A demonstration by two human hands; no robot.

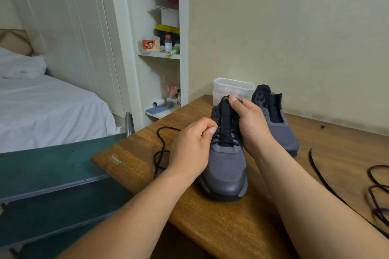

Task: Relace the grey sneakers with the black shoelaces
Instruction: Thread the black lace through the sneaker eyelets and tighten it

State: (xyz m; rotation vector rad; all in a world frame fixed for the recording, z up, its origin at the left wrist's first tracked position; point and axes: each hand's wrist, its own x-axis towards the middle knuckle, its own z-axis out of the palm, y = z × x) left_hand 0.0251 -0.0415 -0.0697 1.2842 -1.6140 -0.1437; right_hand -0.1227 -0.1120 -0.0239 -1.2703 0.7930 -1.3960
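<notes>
A brown wooden desk (210,227) stands in the corner against a pale wall (294,38), its grain glossy under the room light. On it sits a grey sneaker (226,166), toe toward the person, with black lace crossed through its lower eyelets. The left hand (191,147) pinches the tip of the black shoelace (161,149) at the shoe's eyelet row, and the slack loops away across the desk. The right hand (250,120) grips the black tongue, fingers curled over its top. The second sneaker (282,132) stands just behind, unlaced, beside a clear plastic container (233,88) at the wall. Another black lace (376,195) lies tangled at the desk's right edge. White shelves (160,54) hold bottles and boxes. A bed (42,107) with white sheets fills the left.
</notes>
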